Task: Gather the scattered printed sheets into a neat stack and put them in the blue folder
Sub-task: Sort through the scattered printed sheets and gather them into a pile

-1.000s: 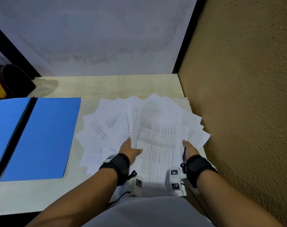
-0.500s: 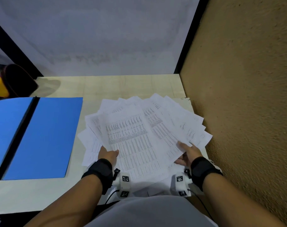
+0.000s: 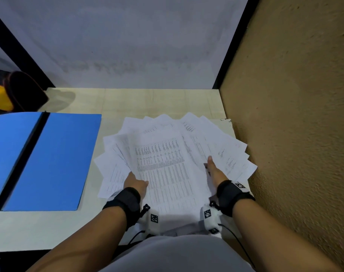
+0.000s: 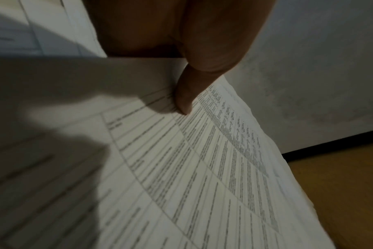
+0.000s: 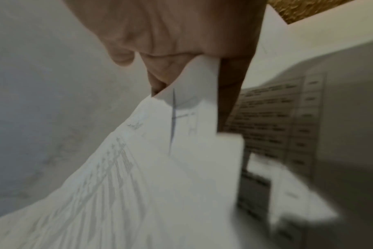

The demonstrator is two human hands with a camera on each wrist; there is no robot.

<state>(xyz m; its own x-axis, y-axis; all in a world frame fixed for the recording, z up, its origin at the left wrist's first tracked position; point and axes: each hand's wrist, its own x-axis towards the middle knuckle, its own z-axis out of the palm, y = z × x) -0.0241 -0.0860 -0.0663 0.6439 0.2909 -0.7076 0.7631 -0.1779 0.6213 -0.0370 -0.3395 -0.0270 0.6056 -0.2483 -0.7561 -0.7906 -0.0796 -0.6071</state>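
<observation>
Several printed sheets (image 3: 167,163) lie fanned out on the pale table (image 3: 157,101), right of centre. An open blue folder (image 3: 55,160) lies flat to their left, with a black spine strip. My left hand (image 3: 136,184) grips the left edge of the top sheets, thumb on top; in the left wrist view the thumb (image 4: 184,99) presses on a printed table sheet (image 4: 202,168) and the fingers are hidden beneath. My right hand (image 3: 213,169) holds the right side of the same sheets, thumb stretched forward. In the right wrist view it (image 5: 170,50) pinches a sheet (image 5: 181,151).
A brown textured wall (image 3: 295,134) stands close along the table's right side, right beside the fan of paper. A white panel (image 3: 128,46) closes the back. A dark and yellow object (image 3: 20,93) sits at the far left. The table's front edge runs by my body.
The top sheets, tilted to the left half a second ago, have swung back to point straight ahead. My left hand shifted right and my right hand slid forward along the paper.
</observation>
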